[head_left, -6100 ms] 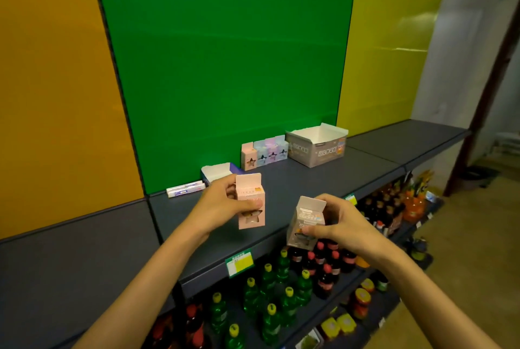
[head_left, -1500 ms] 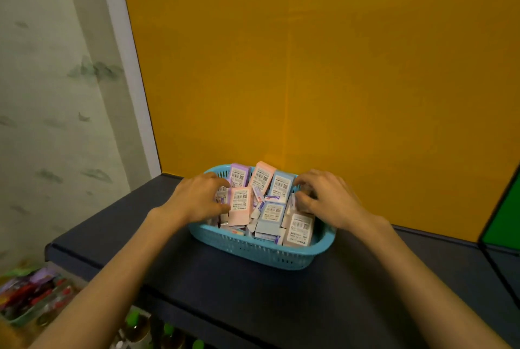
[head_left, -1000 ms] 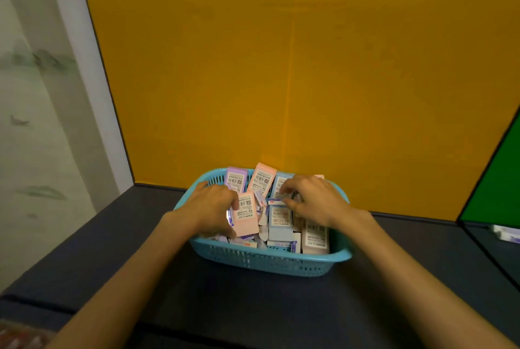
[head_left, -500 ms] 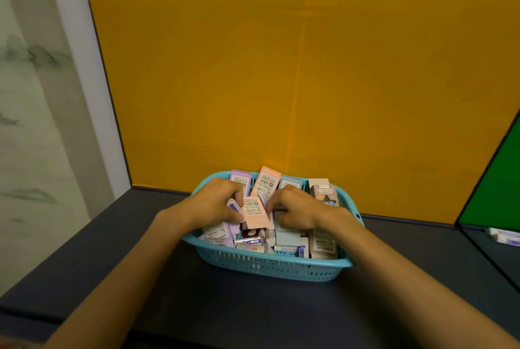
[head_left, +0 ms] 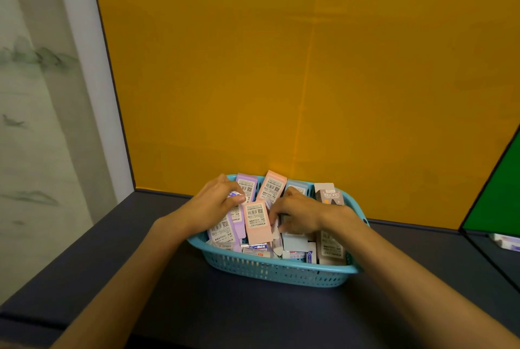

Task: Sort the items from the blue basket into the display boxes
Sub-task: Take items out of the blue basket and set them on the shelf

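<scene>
Left hand [head_left: 214, 202] is down in the far-left corner of the blue basket [head_left: 277, 271], fingers curled round a small white-and-purple item [head_left: 235, 195] that we can't really identify. Right hand [head_left: 298, 215] is buried in the middle of the pile with its fingers bent into the cartons; whether it's actually got hold of 1 we can't tell.

The basket sits on the dark counter [head_left: 197, 301] against the orange panel [head_left: 309, 67] and it's still stuffed: a pink carton [head_left: 257, 225] lying label-up between our hands, purple cartons [head_left: 225, 229] on the left, a pale blue carton [head_left: 294, 241] near the middle, a grey-brown carton [head_left: 329, 199] standing at the right end, plus loose little packs at the bottom.

These look like thin cardboard, so we'd guess super light and easy to crush. Best bet is pinching each 1 across its narrow sides, not the flap ends. No display boxes in view from here.
</scene>
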Demonstrator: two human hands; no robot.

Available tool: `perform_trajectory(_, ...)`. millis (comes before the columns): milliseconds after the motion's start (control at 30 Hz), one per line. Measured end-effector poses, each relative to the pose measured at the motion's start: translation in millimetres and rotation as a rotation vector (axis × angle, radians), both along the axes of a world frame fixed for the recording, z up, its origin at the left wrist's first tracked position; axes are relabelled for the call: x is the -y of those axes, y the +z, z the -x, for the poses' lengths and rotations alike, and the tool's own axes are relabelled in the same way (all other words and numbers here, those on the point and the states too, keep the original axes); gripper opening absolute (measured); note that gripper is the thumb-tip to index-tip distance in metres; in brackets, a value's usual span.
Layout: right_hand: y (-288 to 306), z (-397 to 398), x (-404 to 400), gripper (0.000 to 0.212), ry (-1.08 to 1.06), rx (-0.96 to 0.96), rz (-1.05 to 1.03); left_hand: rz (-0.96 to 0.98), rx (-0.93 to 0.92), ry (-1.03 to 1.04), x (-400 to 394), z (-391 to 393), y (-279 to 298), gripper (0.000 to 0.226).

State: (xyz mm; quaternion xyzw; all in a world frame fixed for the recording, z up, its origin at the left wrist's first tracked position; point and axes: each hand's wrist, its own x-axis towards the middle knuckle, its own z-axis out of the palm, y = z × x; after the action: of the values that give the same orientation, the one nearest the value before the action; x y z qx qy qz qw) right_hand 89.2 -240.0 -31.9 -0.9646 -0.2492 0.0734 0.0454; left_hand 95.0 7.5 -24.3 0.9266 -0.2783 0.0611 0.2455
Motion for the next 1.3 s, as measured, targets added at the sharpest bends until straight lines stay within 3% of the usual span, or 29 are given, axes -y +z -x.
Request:
perform_trajectory(200, 2.1, 3.2, -1.4, 0.023, -0.014, -0.061, -0.064, 0.117, -0.017, -0.023, -2.2, 2.3, -0.7, 0.016)
perform_trajectory(300, -0.8, 3.2, -0.8, 0.025, 0.001, -0.006, -0.064, 0.131, 0.031, -0.012, -3.7, 3.0, -2.4, 0.028)
perform_trajectory(433, -7.6, 4.1, -0.3, 0.024, -0.03, 0.011, -0.081, 0.199, 0.021, -0.063, -4.8, 3.9, 1.2, 0.019)
perform_trajectory(567, -8.7, 10.7, -4.5, 0.024, -0.075, -0.059, -0.167, 0.404, -0.036, -0.117, -3.8, 8.6, 6.6, 0.014)
perform_trajectory(733, -7.3, 18.6, -5.0, 0.022, -0.092, -0.014, -0.236, 0.62, -0.209, -0.094, -5.9, 11.8, 16.8, 0.019)
perform_trajectory(967, 14.8, 42.0, 4.9, 0.017, -0.208, 0.119, -0.304, 0.588, -0.285, -0.082, 10.3, 12.7, 15.7, 0.021)
perform_trajectory(1100, 23.2, 69.2, 27.0, 0.018, -0.277, 0.182, -0.388, 0.485, -0.19, -0.105, 35.4, 16.7, 16.8, 0.024)
perform_trajectory(1300, 38.4, 125.9, 80.0, 0.019, -0.38, 0.281, -0.451, 0.456, -0.217, -0.274, 94.9, 31.7, 18.7, 0.015)
